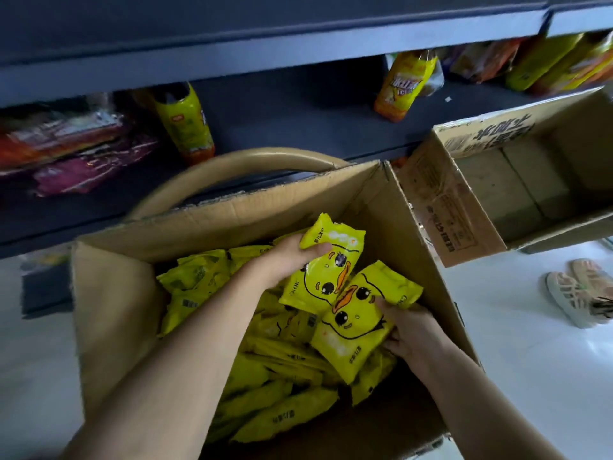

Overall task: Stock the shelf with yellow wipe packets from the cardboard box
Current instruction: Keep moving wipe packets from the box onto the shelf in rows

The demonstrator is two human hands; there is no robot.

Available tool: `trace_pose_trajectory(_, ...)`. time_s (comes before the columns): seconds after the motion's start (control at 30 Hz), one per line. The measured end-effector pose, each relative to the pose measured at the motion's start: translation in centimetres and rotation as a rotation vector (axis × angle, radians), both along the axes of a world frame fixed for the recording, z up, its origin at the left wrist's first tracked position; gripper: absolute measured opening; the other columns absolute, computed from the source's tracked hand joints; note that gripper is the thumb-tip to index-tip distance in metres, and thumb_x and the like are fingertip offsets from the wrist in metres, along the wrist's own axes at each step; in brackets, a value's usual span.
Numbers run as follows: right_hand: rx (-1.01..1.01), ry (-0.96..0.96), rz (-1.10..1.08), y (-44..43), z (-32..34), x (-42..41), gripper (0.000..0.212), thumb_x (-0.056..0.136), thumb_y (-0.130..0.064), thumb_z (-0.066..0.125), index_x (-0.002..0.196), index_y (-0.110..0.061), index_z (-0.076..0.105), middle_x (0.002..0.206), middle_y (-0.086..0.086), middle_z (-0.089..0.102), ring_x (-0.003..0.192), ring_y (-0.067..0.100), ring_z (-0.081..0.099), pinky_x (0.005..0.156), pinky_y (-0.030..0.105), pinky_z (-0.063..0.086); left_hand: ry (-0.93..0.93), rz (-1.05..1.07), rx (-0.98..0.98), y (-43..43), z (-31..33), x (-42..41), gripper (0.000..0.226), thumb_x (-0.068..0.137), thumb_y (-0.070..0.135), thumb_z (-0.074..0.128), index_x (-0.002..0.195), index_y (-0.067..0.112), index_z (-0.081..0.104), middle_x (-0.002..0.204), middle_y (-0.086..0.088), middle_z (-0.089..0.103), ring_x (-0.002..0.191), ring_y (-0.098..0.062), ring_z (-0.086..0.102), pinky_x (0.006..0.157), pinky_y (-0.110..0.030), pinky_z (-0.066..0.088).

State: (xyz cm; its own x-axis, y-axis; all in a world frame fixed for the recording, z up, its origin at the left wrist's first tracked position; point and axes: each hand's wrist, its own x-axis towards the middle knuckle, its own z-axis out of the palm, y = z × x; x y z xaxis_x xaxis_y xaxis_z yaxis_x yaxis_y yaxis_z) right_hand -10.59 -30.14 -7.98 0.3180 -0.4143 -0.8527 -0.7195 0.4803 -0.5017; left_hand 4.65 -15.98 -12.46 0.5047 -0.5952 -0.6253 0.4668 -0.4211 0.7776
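An open cardboard box (109, 293) stands on the floor below me, filled with several yellow wipe packets (265, 410) printed with a duck face. My left hand (285, 257) grips one packet (328, 270) by its upper left edge, lifted above the pile. My right hand (411, 330) holds a second packet (355, 323) by its right side, just below and overlapping the first. The dark shelf (298, 107) runs across the top of the view behind the box.
On the shelf stand yellow drink bottles (185, 121) and an orange-yellow one (404, 84), with snack bags (66, 151) at left. A second, empty cardboard box (517, 180) sits at right. A pair of shoes (577, 290) lies on the white floor.
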Motion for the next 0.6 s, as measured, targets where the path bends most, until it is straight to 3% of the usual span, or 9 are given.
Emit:
trace_pose_trajectory(0.07, -0.021, -0.060, 0.003, 0.4, 1.4, -0.5, 0.022, 0.090, -0.014, 0.062, 0.111, -0.012, 0.059, 0.095, 0.009, 0.067, 0.086, 0.026, 0.063, 0.075, 0.038, 0.049, 0.076, 0.031, 0.037, 2.1, 1.3, -0.7, 0.048, 0.087, 0.041, 0.058, 0.130, 0.022, 0.045, 0.116, 0.009, 0.053, 0.110, -0.013, 0.050, 0.098, -0.029, 0.036)
trace_pose_trajectory(0.17, -0.002, -0.161, -0.038, 1.4, 3.5, -1.0, 0.010, 0.092, -0.015, 0.059, 0.101, -0.014, 0.061, 0.089, 0.006, 0.069, 0.081, 0.023, 0.066, 0.069, 0.037, 0.050, 0.171, 0.051, 0.057, 5.1, 3.4, -2.0, 0.077, 0.064, 0.047, 0.071, 0.131, 0.019, 0.046, 0.127, 0.001, 0.059, 0.117, -0.020, 0.054, 0.106, -0.044, 0.038)
trace_pose_trajectory(0.3, 0.014, -0.320, -0.046, 2.9, 6.3, -1.3, 0.011, 0.094, -0.020, 0.055, 0.098, -0.013, 0.062, 0.088, 0.008, 0.073, 0.080, 0.024, 0.070, 0.070, 0.040, 0.054, 0.203, 0.065, 0.036, 8.0, 6.9, -3.7, 0.041, 0.078, 0.014, 0.072, 0.115, 0.017, 0.056, 0.110, -0.004, 0.067, 0.100, -0.020, 0.064, 0.090, -0.040, 0.052)
trace_pose_trajectory(0.43, -0.098, -0.404, 0.054, 3.9, 9.9, -0.3, 0.011, 0.088, -0.025, 0.063, 0.092, -0.015, 0.066, 0.092, 0.010, 0.073, 0.083, 0.029, 0.070, 0.075, 0.042, 0.056, 0.107, 0.162, 0.070, 10.5, 11.7, -4.5, 0.060, 0.064, 0.019, 0.085, 0.117, 0.010, 0.059, 0.112, -0.010, 0.068, 0.105, -0.028, 0.064, 0.095, -0.048, 0.048)
trace_pose_trajectory(0.53, -0.168, -0.461, 0.171, 4.5, 13.4, 0.8, 0.009, 0.083, -0.026, 0.070, 0.084, -0.017, 0.067, 0.085, 0.006, 0.072, 0.080, 0.028, 0.069, 0.081, 0.045, 0.055, -0.029, 0.253, 0.074, 12.4, 16.7, -5.4, 0.040, 0.078, 0.008, 0.072, 0.116, 0.005, 0.060, 0.113, -0.013, 0.067, 0.100, -0.027, 0.066, 0.091, -0.042, 0.052)
trace_pose_trajectory(0.6, -0.189, -0.511, 0.227, 5.1, 15.9, 1.7, 0.008, 0.083, -0.022, 0.071, 0.079, -0.019, 0.065, 0.083, 0.004, 0.070, 0.080, 0.027, 0.067, 0.084, 0.044, 0.054, -0.123, 0.311, 0.070, 13.7, 20.6, -6.2, 0.028, 0.082, 0.006, 0.067, 0.109, 0.010, 0.063, 0.106, -0.008, 0.070, 0.085, -0.016, 0.070, 0.077, -0.030, 0.057)
